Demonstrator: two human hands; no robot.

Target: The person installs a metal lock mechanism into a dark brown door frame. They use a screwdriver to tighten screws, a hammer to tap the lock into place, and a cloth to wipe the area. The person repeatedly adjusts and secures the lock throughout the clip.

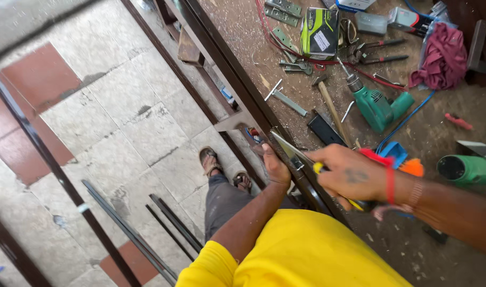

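The right hand [349, 175] grips a yellow-handled screwdriver [298, 154], its metal shaft lying along the long dark brown metal frame [237, 85] at the edge of the dusty wooden counter [413, 244]. The left hand [276, 167] presses on the frame just beside the shaft. Well apart on the counter lie a green electric drill [378, 106], a wooden-handled hammer [330, 106] and a crumpled maroon cloth [442, 58]. Thin dark metal bars [142, 239] lie on the tiled floor [126, 117].
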